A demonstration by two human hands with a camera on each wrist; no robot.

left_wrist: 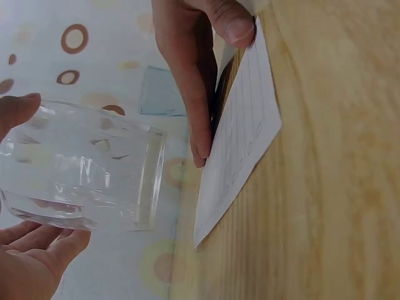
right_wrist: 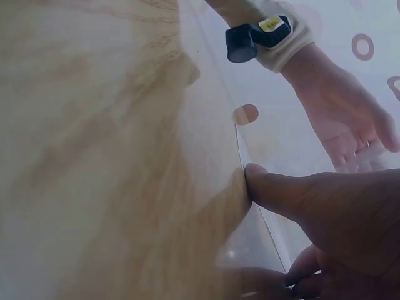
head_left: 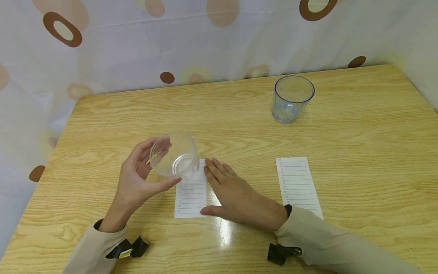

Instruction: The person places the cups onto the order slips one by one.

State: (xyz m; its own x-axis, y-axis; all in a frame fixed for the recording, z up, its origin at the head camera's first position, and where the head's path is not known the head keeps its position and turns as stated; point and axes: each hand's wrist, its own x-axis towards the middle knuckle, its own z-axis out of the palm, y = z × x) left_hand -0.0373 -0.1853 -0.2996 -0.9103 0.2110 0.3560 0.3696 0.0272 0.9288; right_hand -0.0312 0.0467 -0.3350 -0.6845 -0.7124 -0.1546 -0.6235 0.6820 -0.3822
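Note:
A clear glass (head_left: 174, 154) is gripped around its side by my left hand (head_left: 133, 179). The left wrist view shows the glass (left_wrist: 81, 169) held in the air, its thick base apart from the table. Below it lies a narrow white lined paper (head_left: 189, 201) with small checkboxes; the glass covers its upper part in the head view. With fingers mostly straight, my right hand (head_left: 236, 196) touches the paper's right edge, the thumb (right_wrist: 269, 187) at the lower corner and fingertips higher up.
A blue-rimmed clear glass (head_left: 291, 102) stands upright toward the back right. Nearer, a second lined paper (head_left: 297, 179) lies partly under my right sleeve (head_left: 318, 232). Behind the wooden table (head_left: 205, 110) hangs a white patterned cloth (head_left: 130, 45).

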